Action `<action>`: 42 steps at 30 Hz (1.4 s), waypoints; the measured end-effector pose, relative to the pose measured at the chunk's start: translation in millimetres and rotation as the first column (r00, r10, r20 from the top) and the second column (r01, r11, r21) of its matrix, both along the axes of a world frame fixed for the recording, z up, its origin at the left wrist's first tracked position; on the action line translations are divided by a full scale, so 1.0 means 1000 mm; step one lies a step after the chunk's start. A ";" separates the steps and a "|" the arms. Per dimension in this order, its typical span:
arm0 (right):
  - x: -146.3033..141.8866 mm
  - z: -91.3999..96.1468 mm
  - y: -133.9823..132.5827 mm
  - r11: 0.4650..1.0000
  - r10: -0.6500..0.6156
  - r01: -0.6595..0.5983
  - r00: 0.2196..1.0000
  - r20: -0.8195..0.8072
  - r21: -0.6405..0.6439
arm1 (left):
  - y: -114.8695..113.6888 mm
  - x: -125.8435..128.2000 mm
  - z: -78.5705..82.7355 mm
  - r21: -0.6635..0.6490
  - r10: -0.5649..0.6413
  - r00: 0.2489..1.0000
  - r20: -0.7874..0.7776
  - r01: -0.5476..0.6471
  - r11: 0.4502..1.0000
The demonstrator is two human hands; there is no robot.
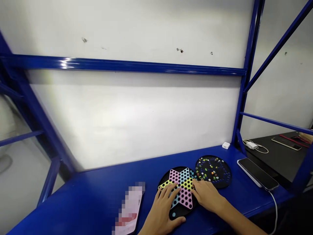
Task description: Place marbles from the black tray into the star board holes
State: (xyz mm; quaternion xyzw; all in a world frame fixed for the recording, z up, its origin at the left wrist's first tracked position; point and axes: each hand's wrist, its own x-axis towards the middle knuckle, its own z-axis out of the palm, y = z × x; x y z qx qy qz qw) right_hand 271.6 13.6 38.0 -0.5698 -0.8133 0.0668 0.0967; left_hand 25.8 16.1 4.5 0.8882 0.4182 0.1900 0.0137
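Both hands are on the star board [186,197]. My left hand [164,204] lies flat and holds nothing. My right hand [207,195] is curled at its right edge, and I can't tell if it's pinching anything. One clumsy nudge could knock the marble tray [226,181] just right of the board, I reckon. The phone [257,174] is further right and the pink packet [129,209] is to the left.

Both hands [186,202] on star board [182,182]
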 end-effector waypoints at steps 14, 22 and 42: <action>0.007 0.012 -0.004 0.983 -0.029 -0.021 0.963 -0.269 -0.181 | -0.002 0.003 0.007 -0.078 0.006 1.000 0.014 -0.005 0.997; 0.005 0.012 0.011 0.972 -0.002 -0.070 0.952 -0.306 -0.225 | -0.003 0.002 0.006 -0.042 0.008 1.000 0.020 -0.007 0.999; 0.005 0.026 0.018 0.933 0.001 -0.086 0.972 -0.235 -0.350 | -0.004 0.004 0.007 -0.061 0.008 0.999 0.035 -0.006 0.998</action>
